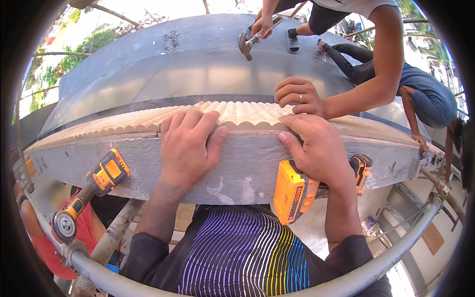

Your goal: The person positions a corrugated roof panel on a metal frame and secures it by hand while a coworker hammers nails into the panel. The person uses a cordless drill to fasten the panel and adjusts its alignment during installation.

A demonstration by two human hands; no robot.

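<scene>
Both my hands press on the near edge of a pale corrugated panel point(237, 113) lying on a grey-painted beam point(237, 158). My left hand point(190, 141) has its fingers bent over the ridges, thumb along the edge. To the right, my right hand point(316, 146) holds the same edge, its fingertips on the ridges and its thumb on the front face. A co-worker's hand point(302, 96) rests on the panel just beyond my right fingers. That person's other hand point(262, 27) grips a claw hammer point(246, 44) above the grey slab.
A yellow-and-black cordless grinder point(104, 175) is at the beam's left; another yellow-and-black power tool point(292, 190) is below my right hand. A curved scaffold pipe point(128, 282) crosses the front. A person in blue point(428, 94) crouches at right; someone in red point(49, 247) is below left.
</scene>
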